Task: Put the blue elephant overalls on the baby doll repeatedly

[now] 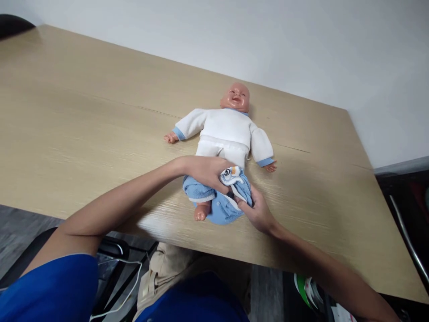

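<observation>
A baby doll lies on its back on the table, head away from me, in a white top with blue cuffs. Blue fleece trousers with white trim are bunched around its lower legs; one bare foot pokes out of the leg at my left. My left hand reaches across the doll's legs and grips the trousers near an embroidered patch with an eye. Lower and to the right, my right hand pinches the other trouser leg between thumb and fingers. The doll's second foot is hidden by cloth and hands.
The wooden table stands against a white wall. A dark chair back shows at the far left. Below the front edge are a white cable and a container with rolls. A metal bar runs along the right.
</observation>
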Demonstrator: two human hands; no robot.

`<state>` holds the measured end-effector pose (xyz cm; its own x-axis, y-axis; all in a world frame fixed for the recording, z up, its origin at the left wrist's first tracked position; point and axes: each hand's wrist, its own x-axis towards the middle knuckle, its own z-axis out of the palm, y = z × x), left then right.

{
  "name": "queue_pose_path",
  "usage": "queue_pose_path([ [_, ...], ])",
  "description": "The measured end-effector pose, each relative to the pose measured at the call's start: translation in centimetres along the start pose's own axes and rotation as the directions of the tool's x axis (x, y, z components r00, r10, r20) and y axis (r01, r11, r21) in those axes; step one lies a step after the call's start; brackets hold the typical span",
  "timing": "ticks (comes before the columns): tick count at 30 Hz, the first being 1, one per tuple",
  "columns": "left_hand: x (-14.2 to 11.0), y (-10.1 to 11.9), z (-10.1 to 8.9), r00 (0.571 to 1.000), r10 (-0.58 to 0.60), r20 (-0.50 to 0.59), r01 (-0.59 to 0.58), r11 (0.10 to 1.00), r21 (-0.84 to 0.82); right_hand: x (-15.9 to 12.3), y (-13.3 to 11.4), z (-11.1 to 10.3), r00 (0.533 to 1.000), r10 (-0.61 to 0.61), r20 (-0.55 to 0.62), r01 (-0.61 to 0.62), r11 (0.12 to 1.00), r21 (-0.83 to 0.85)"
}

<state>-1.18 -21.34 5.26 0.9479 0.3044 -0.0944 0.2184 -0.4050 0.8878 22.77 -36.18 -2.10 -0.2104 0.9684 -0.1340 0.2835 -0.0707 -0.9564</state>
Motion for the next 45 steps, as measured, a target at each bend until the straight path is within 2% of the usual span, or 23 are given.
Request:
queue_pose_path([
  [5, -0.1, -0.4, 0.2, 1.0, -0.025, 0.007, 0.025, 1.0, -0.007, -0.6, 0.6, 0.2, 0.999, 0.032, 0.021, -0.032, 0.999, 0.009],
  [8, -0.2, -0.3, 0.4, 0.999, -0.053, 0.001, 0.053, 0.999, 0.012, -0.8, 0.8, 0.2, 1.0, 0.005, 0.027, -0.005, 1.0, -0.016],
  [14, -0.4, 0.6, 0.9, 0.993, -0.103, -0.055, 0.11, 0.982, 0.154, -0.5, 0.7, 0.5, 0.99, -0.08, -0.116, 0.075, 0.996, -0.052],
  [18, -0.4, 0.9, 1.2, 0.99, -0.123, -0.073, 0.136, 0.965, 0.224, -1.2, -1.2, 0.8, 0.991, -0.001, -0.134, 0.004, 1.0, 0.019],
  [22, -0.6, 1.9, 1.8, 0.977, -0.185, -0.105, 0.208, 0.935, 0.288, -3.9, -4.4, 1.6, 0.986, 0.126, -0.114, -0.121, 0.992, 0.042],
  [26, -1.0, 3.7, 2.3, 0.966, -0.257, -0.04, 0.254, 0.899, 0.357, -6.7, -6.2, 3.5, 0.981, 0.149, -0.121, -0.152, 0.988, -0.015],
  [29, -1.4, 4.7, 2.7, 0.952, -0.307, 0.001, 0.282, 0.875, 0.393, -7.5, -5.5, 4.8, 0.975, 0.121, -0.188, -0.146, 0.982, -0.124],
  [33, -1.8, 4.7, 3.5, 0.94, -0.333, -0.076, 0.331, 0.833, 0.444, -7.6, -3.3, 5.3, 0.959, 0.062, -0.278, -0.133, 0.961, -0.243],
  [36, -2.0, 4.3, 4.2, 0.948, -0.299, -0.107, 0.315, 0.841, 0.439, -7.9, -2.2, 5.2, 0.95, 0.026, -0.312, -0.123, 0.948, -0.293],
  [42, -2.2, 4.6, 4.5, 0.942, -0.308, -0.134, 0.334, 0.811, 0.48, -8.3, -2.2, 5.6, 0.949, 0.062, -0.308, -0.132, 0.968, -0.213],
  [45, -2.1, 5.0, 4.1, 0.937, -0.338, -0.085, 0.331, 0.791, 0.514, -8.2, -2.2, 5.8, 0.941, 0.123, -0.316, -0.165, 0.98, -0.108],
])
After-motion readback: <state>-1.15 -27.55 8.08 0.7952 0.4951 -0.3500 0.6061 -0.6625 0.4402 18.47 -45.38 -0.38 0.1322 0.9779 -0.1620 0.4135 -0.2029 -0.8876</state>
